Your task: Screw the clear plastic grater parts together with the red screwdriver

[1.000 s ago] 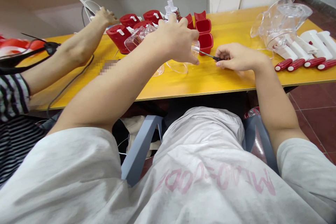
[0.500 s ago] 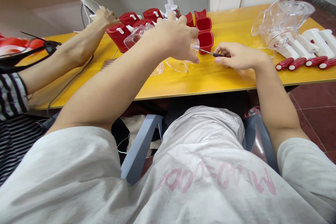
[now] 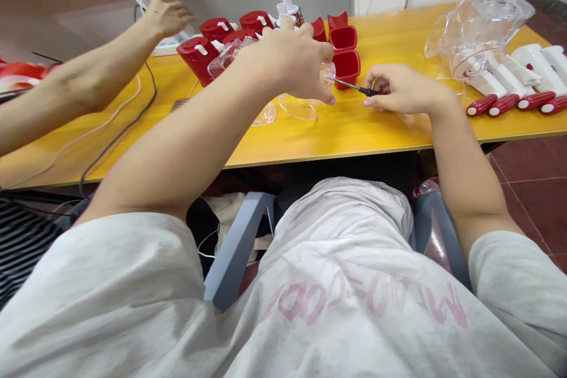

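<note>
My left hand is closed over a clear plastic part, whose near end shows right of the fingers; most of it is hidden under the palm. My right hand grips a screwdriver by its dark handle. The metal shaft points left, and its tip meets the clear part at my left hand. Below my left hand, a clear round rim rests on the yellow table. Just behind the screwdriver stands a red square cup.
Several red containers with white tabs stand left of my left hand. At the right are clear plastic housings and several white parts with red handles. Another person's arm reaches in from the left above loose cables.
The other person's arm has moved up and left, away from the red containers, uncovering the cables on the table. My two hands and the screwdriver stay almost where they were.
</note>
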